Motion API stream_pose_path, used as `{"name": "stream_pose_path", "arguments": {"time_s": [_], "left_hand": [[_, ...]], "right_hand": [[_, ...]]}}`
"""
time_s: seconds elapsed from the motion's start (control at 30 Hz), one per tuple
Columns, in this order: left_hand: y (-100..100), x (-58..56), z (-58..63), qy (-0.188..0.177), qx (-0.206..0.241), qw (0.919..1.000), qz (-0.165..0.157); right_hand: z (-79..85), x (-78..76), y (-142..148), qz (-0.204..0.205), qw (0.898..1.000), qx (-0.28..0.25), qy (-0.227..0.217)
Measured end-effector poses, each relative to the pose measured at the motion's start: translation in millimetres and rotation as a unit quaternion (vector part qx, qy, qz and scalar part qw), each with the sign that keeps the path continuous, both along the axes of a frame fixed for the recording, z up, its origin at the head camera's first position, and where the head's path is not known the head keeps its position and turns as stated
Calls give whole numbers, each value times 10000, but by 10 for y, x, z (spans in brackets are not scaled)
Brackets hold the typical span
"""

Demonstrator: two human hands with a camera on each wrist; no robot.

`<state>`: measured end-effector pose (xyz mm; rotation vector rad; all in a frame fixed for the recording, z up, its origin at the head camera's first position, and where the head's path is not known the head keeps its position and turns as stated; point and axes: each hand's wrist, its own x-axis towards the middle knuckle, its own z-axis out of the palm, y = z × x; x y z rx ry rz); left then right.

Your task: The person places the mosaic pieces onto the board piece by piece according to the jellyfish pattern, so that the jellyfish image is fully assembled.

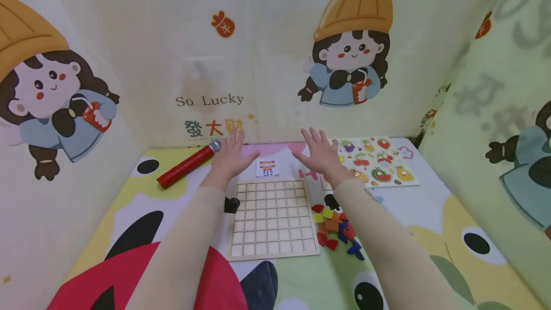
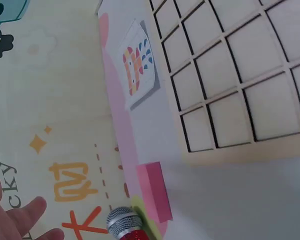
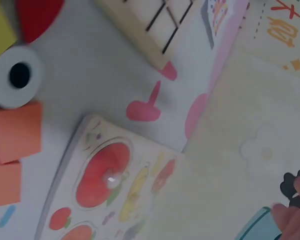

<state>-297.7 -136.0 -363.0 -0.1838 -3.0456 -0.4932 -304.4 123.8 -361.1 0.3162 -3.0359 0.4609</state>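
Observation:
My left hand (image 1: 230, 159) is raised with its fingers spread, above the far left corner of a wooden grid board (image 1: 272, 224). Spread fingers also show on my right hand (image 1: 322, 157), which hovers near the left edge of a fruit puzzle board (image 1: 380, 174). Neither hand holds anything. Between them, behind the grid, lies a small card (image 1: 267, 167) with a coloured pattern. Several flat coloured pieces (image 1: 331, 225), red, orange, yellow and blue, are heaped right of the grid, partly behind my right forearm.
A red microphone (image 1: 189, 166) lies at the back left, its silver head close to my left hand. In the left wrist view a pink block (image 2: 154, 191) stands between microphone and grid. A cloth-covered wall (image 1: 275, 61) rises behind the table.

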Motion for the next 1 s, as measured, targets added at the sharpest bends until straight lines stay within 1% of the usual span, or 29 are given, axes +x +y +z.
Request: {"name": "stream_pose_path", "arguments": {"time_s": [0.07,0.13,0.2,0.27,0.33,0.43,0.5,0.6,0.73,0.8,0.9,1.0], "left_hand": [[-43,47,-43,37,210,9998,-53],[-78,105,-91,45,401,9992,-77],[-110,172,-145,-31,448,9989,-101],[-135,233,-198,-176,388,9990,-143],[-154,285,-245,-291,275,9990,-176],[-169,354,-284,-334,154,9991,-191],[-176,405,-293,-339,117,9992,-152],[-182,490,-276,-472,151,9987,-91],[-184,673,-261,-691,448,9966,-31],[-194,783,-285,-709,507,9962,-74],[-210,955,-385,-638,382,9969,-236],[-216,1109,-510,-689,217,9966,-399]], "right_hand": [[-22,48,114,107,9996,-226,-129],[-52,95,240,223,9976,-522,-392],[-79,144,362,276,9943,-780,-674],[-100,192,462,282,9917,-918,-859],[-116,234,534,258,9921,-871,-870],[-141,290,591,305,9950,-682,-670],[-160,334,610,389,9959,-565,-585],[-178,395,642,489,9956,-492,-634],[-176,492,700,533,9937,-519,-832],[-175,543,727,566,9926,-573,-910],[-207,612,754,622,9900,-673,-1069],[-279,674,760,770,9878,-726,-1138]]}}
